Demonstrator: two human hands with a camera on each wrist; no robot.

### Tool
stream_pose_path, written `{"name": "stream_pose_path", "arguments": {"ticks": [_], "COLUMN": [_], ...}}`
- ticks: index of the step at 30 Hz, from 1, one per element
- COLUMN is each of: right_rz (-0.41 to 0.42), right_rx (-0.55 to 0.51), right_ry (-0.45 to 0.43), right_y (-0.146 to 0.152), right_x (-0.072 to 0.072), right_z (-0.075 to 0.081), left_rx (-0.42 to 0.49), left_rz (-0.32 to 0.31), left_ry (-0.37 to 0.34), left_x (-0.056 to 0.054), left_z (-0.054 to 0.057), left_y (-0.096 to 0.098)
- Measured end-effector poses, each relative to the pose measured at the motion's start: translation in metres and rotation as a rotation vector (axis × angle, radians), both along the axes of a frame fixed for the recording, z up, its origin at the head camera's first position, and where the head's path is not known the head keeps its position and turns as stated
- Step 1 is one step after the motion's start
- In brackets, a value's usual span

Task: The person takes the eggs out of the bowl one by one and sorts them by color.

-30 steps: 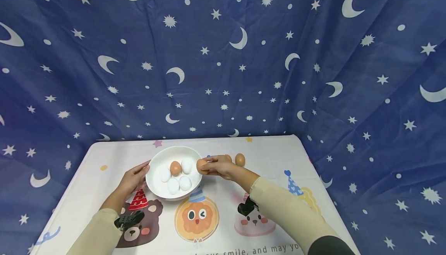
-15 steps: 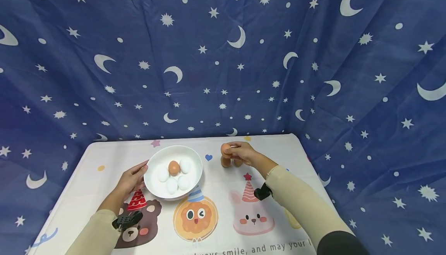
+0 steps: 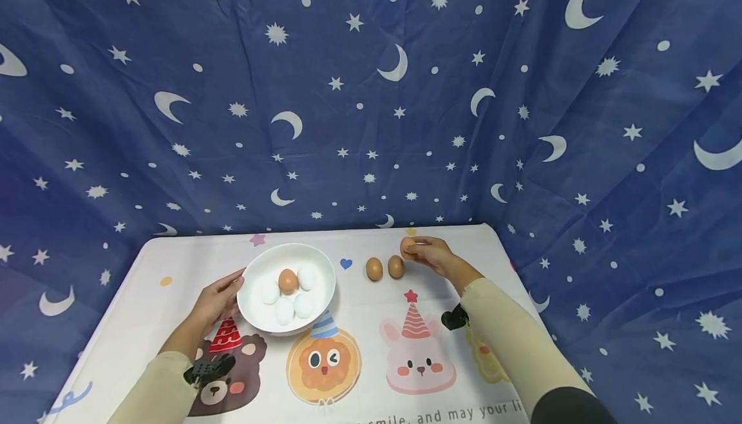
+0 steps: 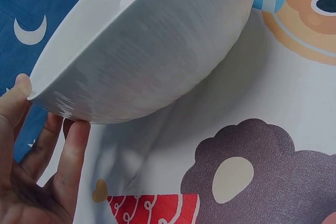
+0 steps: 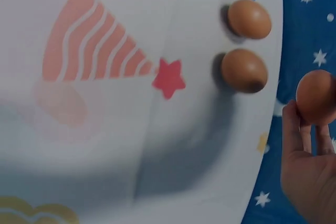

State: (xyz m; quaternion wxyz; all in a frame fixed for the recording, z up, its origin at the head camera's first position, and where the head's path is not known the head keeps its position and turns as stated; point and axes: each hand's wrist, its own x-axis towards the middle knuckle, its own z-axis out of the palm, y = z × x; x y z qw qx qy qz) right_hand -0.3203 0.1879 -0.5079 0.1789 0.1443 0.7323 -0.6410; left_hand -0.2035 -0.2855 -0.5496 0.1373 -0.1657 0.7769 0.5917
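My left hand grips the left rim of a white bowl, thumb at the edge and fingers under the wall in the left wrist view. Inside the bowl lie one brown egg and several white eggs. My right hand pinches another brown egg between thumb and fingers, held over the table's back right. Just to its left, two brown eggs rest side by side on the cloth, also seen in the right wrist view.
A white tablecloth with printed cartoon animals covers the table. Behind and to the right hangs a blue curtain with moons and stars, close to the table's back edge. Dark straps with small cameras sit on both wrists.
My right hand has carried the brown egg away from the bowl's right side, rightward past the two eggs on the cloth. The left hand has kept its grip on the bowl.
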Motion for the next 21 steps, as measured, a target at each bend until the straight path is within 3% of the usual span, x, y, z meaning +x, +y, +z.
{"name": "stream_pose_path", "arguments": {"ticks": [11,21], "right_rz": [-0.04,-0.08], "right_rx": [0.105,0.108], "right_ry": [-0.03,-0.031], "right_y": [0.022,0.027], "right_x": [0.005,0.007], "right_z": [-0.027,-0.047], "left_rx": [0.008,-0.013], "left_rz": [0.003,-0.012], "left_ry": [0.009,0.025], "left_x": [0.001,0.001], "left_z": [-0.001,-0.002], "left_y": [0.0,-0.002]}}
